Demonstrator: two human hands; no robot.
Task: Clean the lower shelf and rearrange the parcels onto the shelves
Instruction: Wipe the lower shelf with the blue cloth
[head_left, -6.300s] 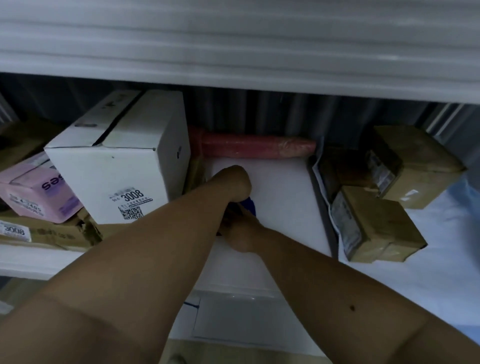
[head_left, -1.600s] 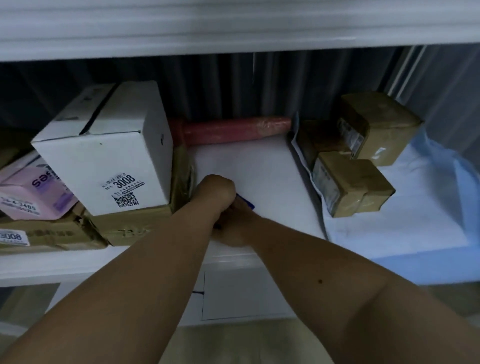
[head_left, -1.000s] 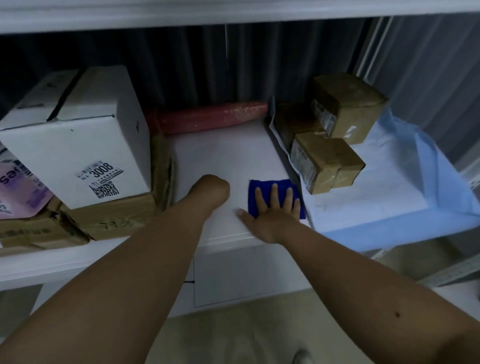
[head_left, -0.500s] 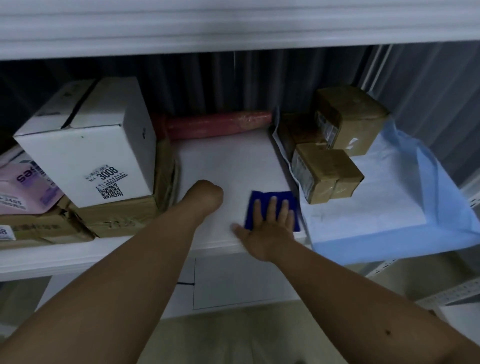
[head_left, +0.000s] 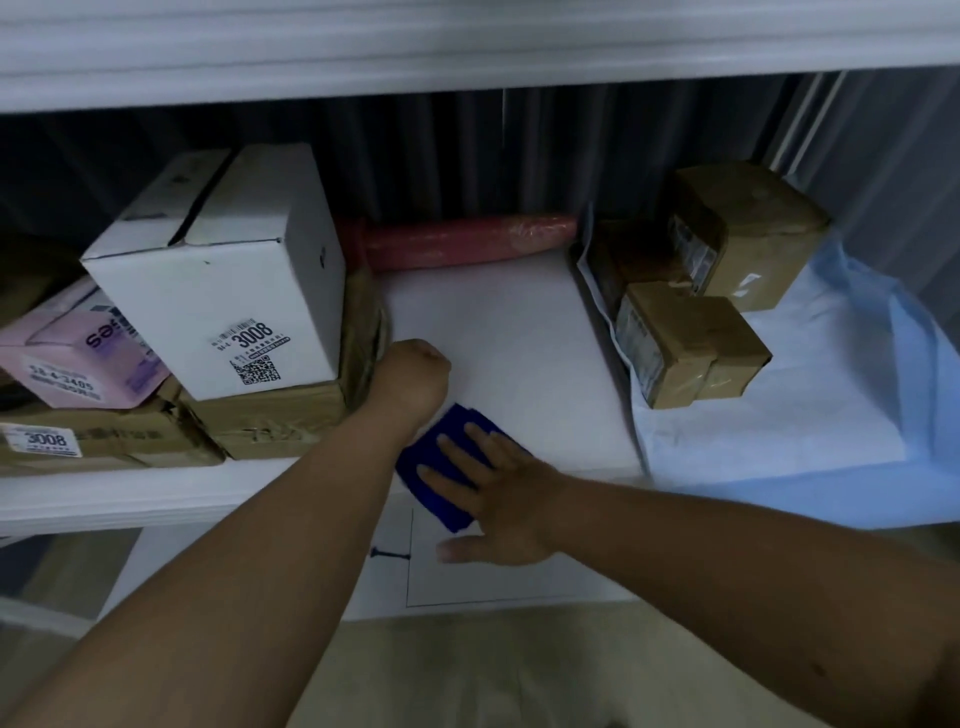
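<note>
My right hand (head_left: 493, 493) lies flat with straight fingers on a folded blue cloth (head_left: 441, 467) at the front edge of the white shelf (head_left: 498, 338). Part of the cloth hangs over the edge. My left hand (head_left: 413, 376) is a closed fist resting on the shelf beside the brown carton (head_left: 280, 415), holding nothing that I can see. A white box marked 3008 (head_left: 228, 291) stands on that carton. Brown taped parcels (head_left: 685, 343) sit at the right on a light blue sheet (head_left: 805, 415).
A pink box (head_left: 72, 358) and a flat brown carton (head_left: 93, 441) fill the far left. A red wrapped roll (head_left: 467, 239) lies along the back of the shelf. The upper shelf edge (head_left: 467, 52) runs overhead. Below is a white panel (head_left: 493, 577) and the floor.
My right hand has slid the blue cloth leftward and toward the front edge, turning it askew. The left fist has stayed next to the carton.
</note>
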